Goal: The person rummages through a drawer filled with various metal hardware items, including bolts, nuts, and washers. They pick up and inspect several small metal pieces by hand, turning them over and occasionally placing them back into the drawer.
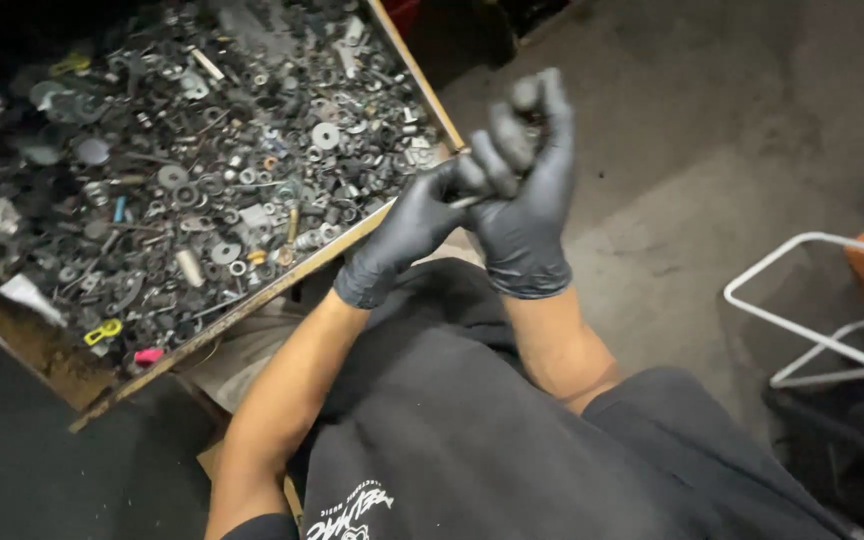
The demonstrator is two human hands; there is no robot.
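Pinching a small metal part [467, 200] between both gloved hands' fingertips [472, 178].

Dim indoor scene under soft overhead light. The concrete floor [712, 150] at the right is brightest; the top left corner sinks into near-black shadow. Small glints spark off metal parts in the wooden tray [252, 300]. The raised fingertips of the gloved right hand [527, 190] are motion-blurred. The edges look slightly stretched.
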